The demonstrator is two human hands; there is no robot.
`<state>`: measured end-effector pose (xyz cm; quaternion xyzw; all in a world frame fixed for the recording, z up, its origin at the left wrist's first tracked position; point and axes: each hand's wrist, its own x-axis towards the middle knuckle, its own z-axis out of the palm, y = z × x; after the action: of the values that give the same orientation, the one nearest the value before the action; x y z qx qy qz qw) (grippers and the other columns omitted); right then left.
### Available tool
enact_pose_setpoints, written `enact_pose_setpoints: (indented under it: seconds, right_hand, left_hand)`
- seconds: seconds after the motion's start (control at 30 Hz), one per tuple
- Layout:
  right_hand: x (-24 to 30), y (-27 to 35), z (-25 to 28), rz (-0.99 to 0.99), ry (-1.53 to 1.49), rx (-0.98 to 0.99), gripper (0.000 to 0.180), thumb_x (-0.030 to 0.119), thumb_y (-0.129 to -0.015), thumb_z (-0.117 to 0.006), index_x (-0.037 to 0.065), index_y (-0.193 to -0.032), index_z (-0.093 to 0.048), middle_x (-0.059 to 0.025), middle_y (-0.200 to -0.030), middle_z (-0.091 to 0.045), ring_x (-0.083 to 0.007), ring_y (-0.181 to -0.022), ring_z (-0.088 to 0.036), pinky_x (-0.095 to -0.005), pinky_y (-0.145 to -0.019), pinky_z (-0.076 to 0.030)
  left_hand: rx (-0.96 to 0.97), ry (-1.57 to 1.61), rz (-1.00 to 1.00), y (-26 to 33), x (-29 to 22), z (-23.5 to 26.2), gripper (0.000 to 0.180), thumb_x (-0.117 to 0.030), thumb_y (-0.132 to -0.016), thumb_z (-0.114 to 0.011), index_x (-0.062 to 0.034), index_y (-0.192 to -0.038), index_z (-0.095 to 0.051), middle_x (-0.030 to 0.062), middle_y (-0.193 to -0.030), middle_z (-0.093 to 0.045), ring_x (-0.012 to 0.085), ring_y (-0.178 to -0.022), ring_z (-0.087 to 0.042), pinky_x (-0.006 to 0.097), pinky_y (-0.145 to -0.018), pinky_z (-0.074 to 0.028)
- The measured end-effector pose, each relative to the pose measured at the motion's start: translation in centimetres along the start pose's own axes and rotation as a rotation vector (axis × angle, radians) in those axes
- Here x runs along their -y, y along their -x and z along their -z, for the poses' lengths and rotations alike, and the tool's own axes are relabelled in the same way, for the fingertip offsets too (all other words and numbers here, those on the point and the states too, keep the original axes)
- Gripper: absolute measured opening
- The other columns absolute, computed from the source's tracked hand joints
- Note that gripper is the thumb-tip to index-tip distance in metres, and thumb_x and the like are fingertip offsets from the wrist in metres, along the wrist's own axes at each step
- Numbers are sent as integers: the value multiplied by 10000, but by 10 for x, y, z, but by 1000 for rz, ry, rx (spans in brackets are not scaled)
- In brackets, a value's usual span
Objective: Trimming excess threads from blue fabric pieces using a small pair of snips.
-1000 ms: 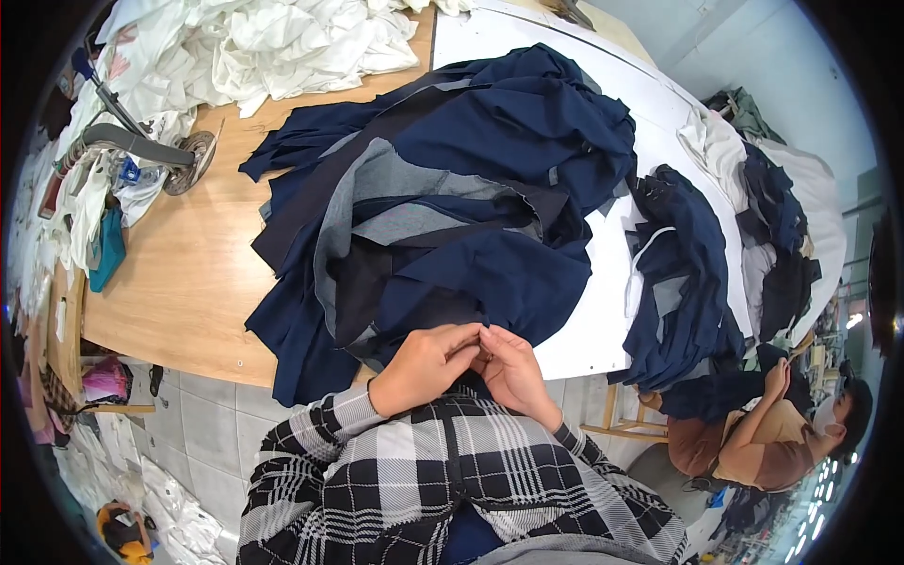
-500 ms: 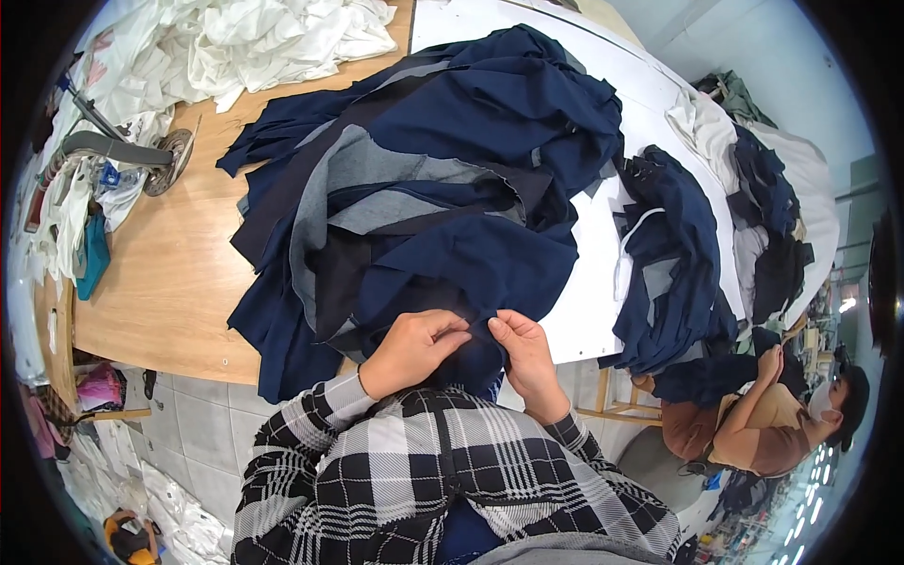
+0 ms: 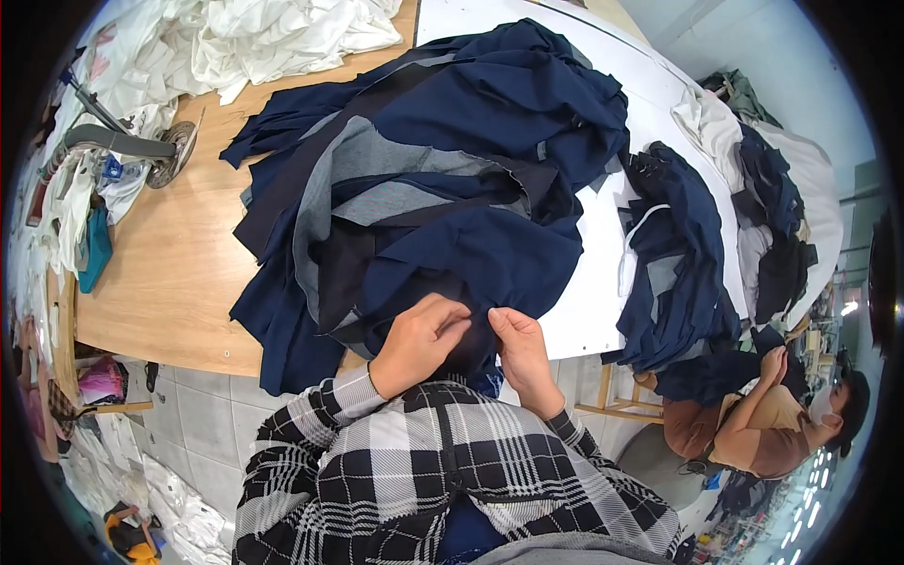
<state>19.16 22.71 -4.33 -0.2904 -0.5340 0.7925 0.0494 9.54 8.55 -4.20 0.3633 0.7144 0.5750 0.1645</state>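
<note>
"Where is the cloth?"

"A large, rumpled heap of navy-blue fabric with grey and near-black panels point(image 3: 480, 250) lies across the bench, which has a pale wooden top point(image 3: 160, 292) at left and a smooth white top point(image 3: 598, 273) at right. Its near part reaches the bench's near edge, close to the person's black-and-white checked shirt point(image 3: 395, 461)."

"And the hands?"

"The right hand point(image 3: 524, 353) has its thumb and forefinger pinched together on the near part of the heap. The left hand point(image 3: 419, 341) is just beside it, a gap between them, thumb and fingers bent close; it is a little blurred, so I can't tell whether its grip has any cloth."

"What else is about?"

"Crumpled white fabric point(image 3: 292, 42) at far left, a smaller navy-blue bundle point(image 3: 692, 254) at right, and a co-worker in a tan-and-brown top point(image 3: 753, 419) beyond the near right edge."
</note>
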Motion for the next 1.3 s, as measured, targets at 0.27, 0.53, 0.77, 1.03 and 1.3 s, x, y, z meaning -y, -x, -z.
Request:
enact_pose_setpoints:
  seconds: [0.27, 0.53, 0.77, 1.03, 1.3]
  right_hand:
    - [-8, -3, -16, -93, -307, -99, 152, 186, -880, -605, 38, -895, -639, 35, -716, -556, -49, -623, -476, -191, -595, -386]
    - [-17, -3, -8, -71, -300, -48, 198, 229, -892, -588, 38, -849, -615, 12, -754, -567, -88, -689, -508, -243, -692, -433]
    - [-16, -5, -5, 1, -150, 32, 222, 217, -922, -537, 27, -815, -579, -26, -786, -586, -110, -748, -549, -258, -725, -455]
    - [1, -8, -25, -142, -199, 145, 187, 171, -914, -541, -10, -964, -547, -63, -824, -577, -174, -813, -604, -322, -725, -525]
    - [-26, -6, -33, -282, -363, 192, 229, 146, -931, -480, -26, -1052, -570, -107, -1025, -603, -161, -911, -565, -285, -798, -447]
  left_hand:
    - [140, -25, 28, 7, 5, -5, 190, -194, -754, -661, -11, -792, -624, 99, -699, -579, 274, -590, -562, 334, -531, -442]
    - [218, 412, 461, 6, 11, 7, 128, -124, -789, -694, -28, -807, -611, -56, -663, -528, 3, -571, -412, 181, -500, -344]
    - [162, 734, 716, 1, 10, 28, 121, -129, -797, -680, -63, -814, -579, -57, -646, -510, -2, -489, -397, 155, -422, -288]
    - [45, 647, 649, -1, -3, 53, 160, -127, -754, -708, -45, -863, -624, -14, -718, -573, 31, -551, -461, 173, -465, -338]
    - [120, 93, 234, 21, 20, 20, 235, -164, -789, -607, 21, -930, -633, 152, -824, -668, 203, -760, -660, 294, -696, -499]
